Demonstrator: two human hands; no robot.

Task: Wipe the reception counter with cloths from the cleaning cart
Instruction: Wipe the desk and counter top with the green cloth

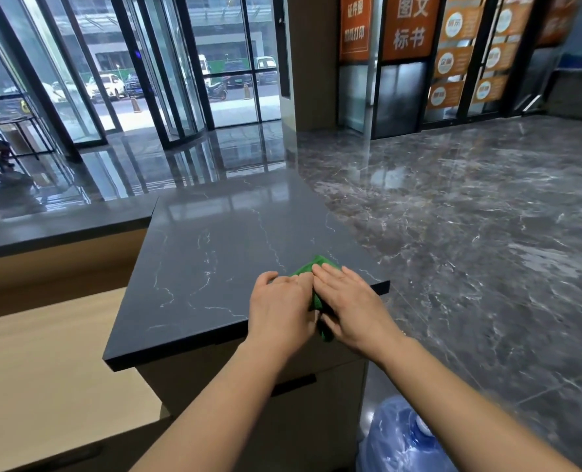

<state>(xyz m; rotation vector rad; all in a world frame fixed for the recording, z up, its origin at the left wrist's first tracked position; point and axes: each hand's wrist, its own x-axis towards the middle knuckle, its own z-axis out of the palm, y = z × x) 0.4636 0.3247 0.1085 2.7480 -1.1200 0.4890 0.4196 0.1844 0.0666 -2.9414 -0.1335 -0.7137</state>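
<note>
Two hands are on the counter, side by side and touching each other. The left hand (282,303) lies flat with its fingers almost straight, pressing down on one green cloth (317,264). The right hand (352,303) lies flat too, with its fingers straight on top of the same cloth. Neither hand is curled round the cloth; both just push down on it. Most of the cloth is hidden under the hands. One green bit pokes out past the fingertips, and another bit shows in the gap between the hands, near the counter's edge.

The cloth sits on the near right corner of the reception counter (214,260). The counter top is dark grey and shiny, with thin white lines in it. Another dark top (54,226) runs off to the left. Below that is one pale wooden desk (44,352).

One big blue water bottle (401,437) is down low, just beside the right side of the counter. The floor (487,233) is shiny grey stone.

Far behind the counter are tall glass doors (180,80), with parked cars outside; they are too blurry to count. To the right hang two big orange signs (410,25) with white letters
</note>
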